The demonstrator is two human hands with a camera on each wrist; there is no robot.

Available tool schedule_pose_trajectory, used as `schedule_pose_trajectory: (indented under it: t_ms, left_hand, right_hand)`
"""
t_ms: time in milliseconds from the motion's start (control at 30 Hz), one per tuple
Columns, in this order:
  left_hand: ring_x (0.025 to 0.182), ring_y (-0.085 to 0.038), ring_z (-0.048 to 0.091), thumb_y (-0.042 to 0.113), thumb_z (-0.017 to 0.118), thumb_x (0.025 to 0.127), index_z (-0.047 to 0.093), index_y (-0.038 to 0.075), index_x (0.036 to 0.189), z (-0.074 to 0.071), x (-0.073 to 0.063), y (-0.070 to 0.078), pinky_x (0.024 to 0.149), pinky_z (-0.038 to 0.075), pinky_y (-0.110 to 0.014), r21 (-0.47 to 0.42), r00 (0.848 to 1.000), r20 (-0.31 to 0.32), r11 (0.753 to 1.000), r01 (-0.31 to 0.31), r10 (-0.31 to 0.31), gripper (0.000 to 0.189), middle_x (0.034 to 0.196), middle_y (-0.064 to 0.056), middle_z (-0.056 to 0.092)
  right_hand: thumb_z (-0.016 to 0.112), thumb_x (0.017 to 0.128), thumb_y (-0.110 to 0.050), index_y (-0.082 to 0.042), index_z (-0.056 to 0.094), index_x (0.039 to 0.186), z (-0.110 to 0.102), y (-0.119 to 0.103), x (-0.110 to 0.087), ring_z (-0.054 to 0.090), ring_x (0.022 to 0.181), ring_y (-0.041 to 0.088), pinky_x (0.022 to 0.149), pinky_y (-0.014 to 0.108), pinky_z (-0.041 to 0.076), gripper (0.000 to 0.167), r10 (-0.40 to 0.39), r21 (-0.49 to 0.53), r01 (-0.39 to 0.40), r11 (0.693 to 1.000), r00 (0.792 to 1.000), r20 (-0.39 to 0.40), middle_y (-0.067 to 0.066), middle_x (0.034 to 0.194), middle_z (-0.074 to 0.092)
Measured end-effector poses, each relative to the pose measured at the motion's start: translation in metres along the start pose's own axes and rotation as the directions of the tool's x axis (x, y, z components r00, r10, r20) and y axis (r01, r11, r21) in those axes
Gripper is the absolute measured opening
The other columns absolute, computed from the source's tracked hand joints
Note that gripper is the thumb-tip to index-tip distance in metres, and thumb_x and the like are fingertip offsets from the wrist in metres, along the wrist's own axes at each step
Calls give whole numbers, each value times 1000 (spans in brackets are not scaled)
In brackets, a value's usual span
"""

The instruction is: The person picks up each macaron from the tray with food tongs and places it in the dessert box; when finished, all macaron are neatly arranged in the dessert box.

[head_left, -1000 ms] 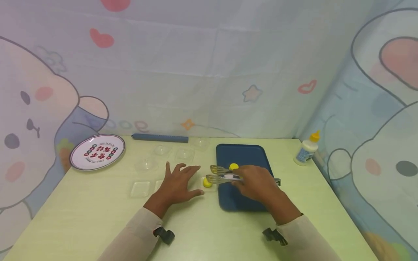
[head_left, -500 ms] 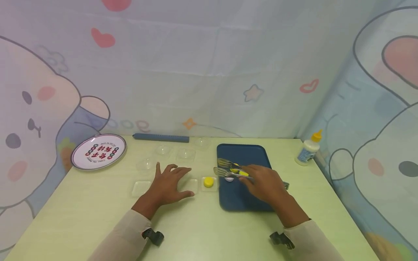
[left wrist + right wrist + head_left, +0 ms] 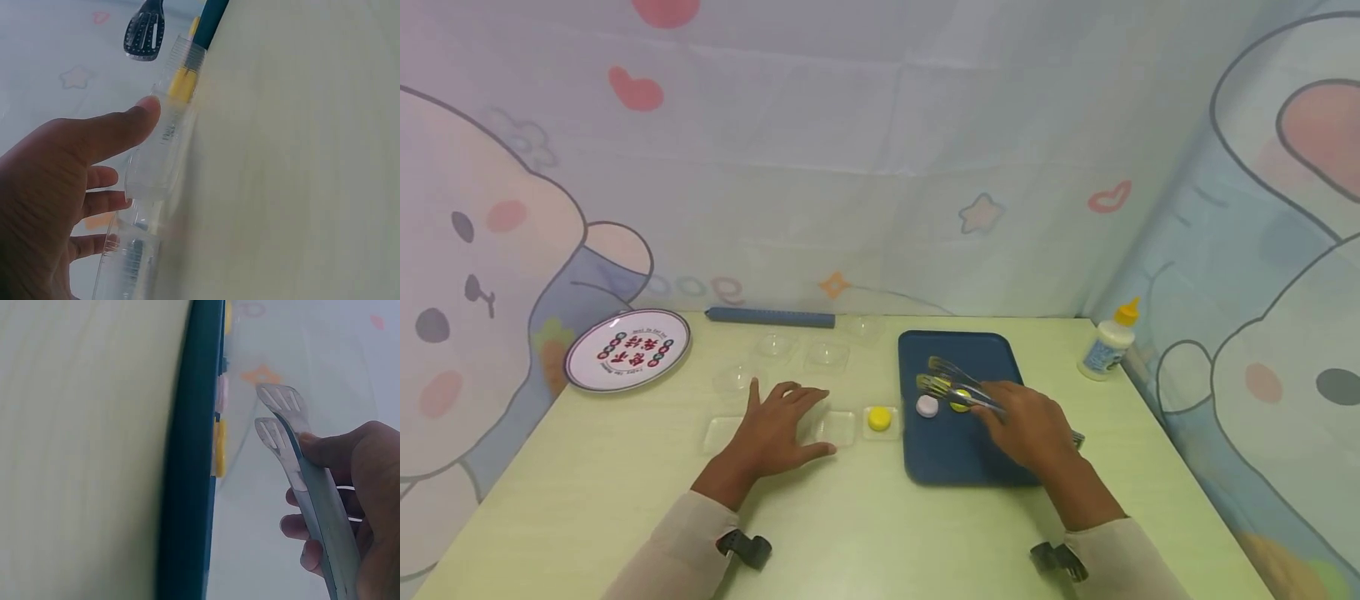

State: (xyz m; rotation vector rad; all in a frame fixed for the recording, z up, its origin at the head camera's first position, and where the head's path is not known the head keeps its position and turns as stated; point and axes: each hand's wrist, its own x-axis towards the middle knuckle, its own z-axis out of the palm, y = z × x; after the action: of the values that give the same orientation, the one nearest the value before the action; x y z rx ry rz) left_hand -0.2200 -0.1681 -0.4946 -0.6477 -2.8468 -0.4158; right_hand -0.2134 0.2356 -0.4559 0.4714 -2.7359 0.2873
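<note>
My right hand [image 3: 1028, 423] grips metal slotted tongs [image 3: 326, 509], held over the dark blue tray [image 3: 966, 462]. Their slotted ends are spread apart, with nothing between them in the right wrist view. Under and beside the tongs on the tray lie a pale pink macaron [image 3: 927, 407] and yellow macarons [image 3: 220, 449], partly covered in the head view. Left of the tray, another yellow macaron [image 3: 879, 419] sits in a small clear plastic box base [image 3: 891, 434]. My left hand [image 3: 769, 435] hovers with fingers spread among clear bases, close to one base [image 3: 837, 428].
Clear domed lids [image 3: 827, 356] stand behind the bases. At the back lie a blue-grey stick [image 3: 771, 317] and, further left, a printed oval plate [image 3: 587, 360]. A white glue bottle with yellow cap [image 3: 1105, 348] stands right of the tray.
The tongs have moved from the yellow macaron in the clear base rightward over the tray, leaving that macaron in the base. My left hand has drawn back to the left, uncovering another base.
</note>
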Motion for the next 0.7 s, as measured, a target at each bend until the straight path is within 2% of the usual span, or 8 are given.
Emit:
schedule_pose_trajectory:
  t_ms: [200,333,467,700]
  left_hand:
    - [147,-38,55,62,82,89,61,21,155,1,-2,2,121,17,-91,-5,1000,-1,1000,-10,10,81,150,-7,69]
    - [146,-37,55,62,82,89,61,21,154,1,-3,2,121,19,-91,6,1000,-19,1000,-9,9,80,150,-6,69]
    - [147,-37,54,62,82,89,60,21,155,2,-2,0,121,17,-90,6,1000,-11,1000,-1,1,81,152,-5,68]
    - [146,-37,55,60,82,89,61,20,154,3,-2,0,120,18,-91,-10,1000,-14,1000,-9,9,79,153,-5,68]
  right_hand:
    - [78,102,-35,-8,75,137,3,5,-5,80,109,40,77,56,64,45,46,-4,-46,999,999,-17,17,132,79]
    - [79,101,-34,-7,76,136,3,10,-5,79,109,41,77,57,64,44,49,-18,-50,999,998,-33,17,131,79]
    - [80,100,-33,-9,77,134,0,18,-9,80,105,41,76,59,64,42,47,-19,-48,999,998,-34,17,126,81]
    - [79,100,-33,-10,77,135,-8,25,-17,79,97,39,71,57,61,42,81,-24,-81,996,997,15,16,122,81]
